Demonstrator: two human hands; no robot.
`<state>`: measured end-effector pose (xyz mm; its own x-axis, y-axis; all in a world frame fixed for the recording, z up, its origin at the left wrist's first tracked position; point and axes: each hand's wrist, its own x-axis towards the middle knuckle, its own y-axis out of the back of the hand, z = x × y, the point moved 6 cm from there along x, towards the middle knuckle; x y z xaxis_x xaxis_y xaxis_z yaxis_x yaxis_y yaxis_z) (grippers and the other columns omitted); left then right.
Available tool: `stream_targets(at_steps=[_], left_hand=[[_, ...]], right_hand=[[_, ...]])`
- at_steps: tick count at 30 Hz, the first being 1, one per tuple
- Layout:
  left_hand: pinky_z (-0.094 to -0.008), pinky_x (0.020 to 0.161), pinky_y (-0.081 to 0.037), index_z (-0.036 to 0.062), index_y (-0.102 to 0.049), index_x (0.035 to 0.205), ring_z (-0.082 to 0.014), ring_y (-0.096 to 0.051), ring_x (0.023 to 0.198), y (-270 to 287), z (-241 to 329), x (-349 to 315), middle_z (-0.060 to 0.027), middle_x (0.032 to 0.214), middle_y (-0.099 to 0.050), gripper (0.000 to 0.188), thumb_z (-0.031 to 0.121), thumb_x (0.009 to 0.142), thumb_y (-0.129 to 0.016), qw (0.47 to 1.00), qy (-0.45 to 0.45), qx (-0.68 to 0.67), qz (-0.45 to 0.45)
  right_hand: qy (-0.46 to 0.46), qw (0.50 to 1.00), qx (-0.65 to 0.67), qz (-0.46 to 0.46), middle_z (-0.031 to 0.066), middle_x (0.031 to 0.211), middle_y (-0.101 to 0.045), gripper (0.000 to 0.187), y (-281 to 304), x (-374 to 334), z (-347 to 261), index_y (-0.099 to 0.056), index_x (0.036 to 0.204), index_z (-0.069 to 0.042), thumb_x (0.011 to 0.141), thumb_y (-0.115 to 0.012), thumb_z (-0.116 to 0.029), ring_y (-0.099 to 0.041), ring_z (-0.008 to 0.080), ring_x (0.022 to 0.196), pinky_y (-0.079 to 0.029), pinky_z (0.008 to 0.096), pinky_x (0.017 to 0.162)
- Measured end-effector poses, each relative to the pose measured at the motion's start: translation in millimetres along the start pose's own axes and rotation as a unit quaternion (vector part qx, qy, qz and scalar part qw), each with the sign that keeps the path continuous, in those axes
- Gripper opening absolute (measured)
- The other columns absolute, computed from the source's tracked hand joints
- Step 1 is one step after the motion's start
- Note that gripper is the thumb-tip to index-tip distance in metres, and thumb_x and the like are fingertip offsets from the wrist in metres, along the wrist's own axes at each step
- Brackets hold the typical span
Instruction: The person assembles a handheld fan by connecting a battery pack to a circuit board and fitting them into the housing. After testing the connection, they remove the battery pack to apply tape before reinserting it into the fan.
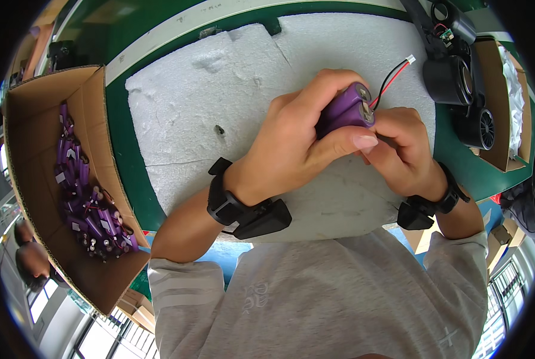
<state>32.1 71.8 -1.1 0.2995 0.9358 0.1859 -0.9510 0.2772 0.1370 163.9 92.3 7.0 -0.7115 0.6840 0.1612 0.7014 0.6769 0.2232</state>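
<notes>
A purple battery pack point(339, 113) of two side-by-side cells is wrapped in my left hand point(294, 128), its metal end caps turned up toward the right. My left thumb lies along the near side of that end. From the pack's end, a red and a black wire point(388, 82) rise up and to the right to a small white connector plug point(410, 59). Right beside this end, my right hand point(406, 143) is closed, thumb and fingers pinched together below the wires. What sits between those fingertips is hidden. Both hands are above a white foam sheet point(190, 102).
At the left, a cardboard box point(34, 155) holds many purple battery packs point(85, 185). Black round-ended device housings point(447, 78) lie at the right, beside another cardboard box point(495, 78) with silvery wrapping in it. Under the foam is a green tabletop point(127, 137).
</notes>
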Motion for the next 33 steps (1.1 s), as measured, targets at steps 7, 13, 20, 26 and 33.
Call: stream_targets(at_steps=[7, 13, 20, 26, 33], left_hand=[[-0.0245, 0.069, -0.046, -0.0008, -0.049, 0.127, -0.0108, -0.055, 0.076, 0, 6, 2, -0.0063, 0.090, -0.061, 0.055, 0.046, 0.099, -0.051, 0.999, 0.030, 0.018, -0.013], [-0.0253, 0.062, -0.045, 0.0011, -0.047, 0.133, -0.0100, -0.055, 0.072, 0, 4, 0, -0.0063, 0.088, -0.062, 0.057, 0.048, 0.101, -0.042, 0.994, 0.064, -0.085, 0.023], [-0.0268, 0.060, -0.043, 0.0042, -0.034, 0.144, -0.0123, -0.053, 0.069, 11, -7, 4, -0.0081, 0.093, -0.058, 0.057, 0.042, 0.102, -0.044, 0.951, 0.118, -0.276, 0.069], [-0.0249, 0.060, -0.043, 0.0074, -0.039, 0.140, -0.0099, -0.052, 0.069, 15, -6, 6, -0.0046, 0.092, -0.055, 0.049, 0.026, 0.098, -0.057, 0.965, 0.095, -0.222, 0.102], [-0.0272, 0.063, -0.042, 0.0095, -0.033, 0.145, -0.0125, -0.051, 0.072, 10, -6, 4, -0.0089, 0.101, -0.053, 0.053, 0.029, 0.099, -0.053, 0.965, 0.092, -0.238, 0.059]], right_hand=[[0.021, 0.999, -0.020, 0.040, 0.0033, 0.056, -0.049, 0.005, 1, -1, -1, -0.059, 0.074, -0.002, 0.079, -0.058, -0.003, -0.042, 0.0112, 0.045, -0.032, 0.0265, 0.043], [0.005, 0.999, -0.038, 0.039, 0.0020, 0.052, -0.045, 0.010, 5, 0, -3, -0.054, 0.067, -0.001, 0.075, -0.058, -0.001, -0.038, 0.0089, 0.044, -0.029, 0.0254, 0.042], [-0.025, 0.998, -0.055, 0.035, 0.0035, 0.054, -0.050, 0.009, 9, -1, 0, -0.055, 0.071, 0.001, 0.078, -0.053, -0.004, -0.043, 0.0106, 0.045, -0.031, 0.0259, 0.044], [-0.016, 0.987, 0.033, 0.158, 0.0011, 0.056, -0.049, 0.015, 22, -6, -1, -0.051, 0.066, 0.000, 0.081, -0.053, -0.001, -0.039, 0.0060, 0.049, -0.031, 0.0231, 0.046], [-0.030, 0.991, -0.033, 0.129, 0.0041, 0.056, -0.054, 0.024, 21, -5, -2, -0.057, 0.079, 0.001, 0.092, -0.050, -0.018, -0.044, 0.0092, 0.047, -0.031, 0.0260, 0.046]])
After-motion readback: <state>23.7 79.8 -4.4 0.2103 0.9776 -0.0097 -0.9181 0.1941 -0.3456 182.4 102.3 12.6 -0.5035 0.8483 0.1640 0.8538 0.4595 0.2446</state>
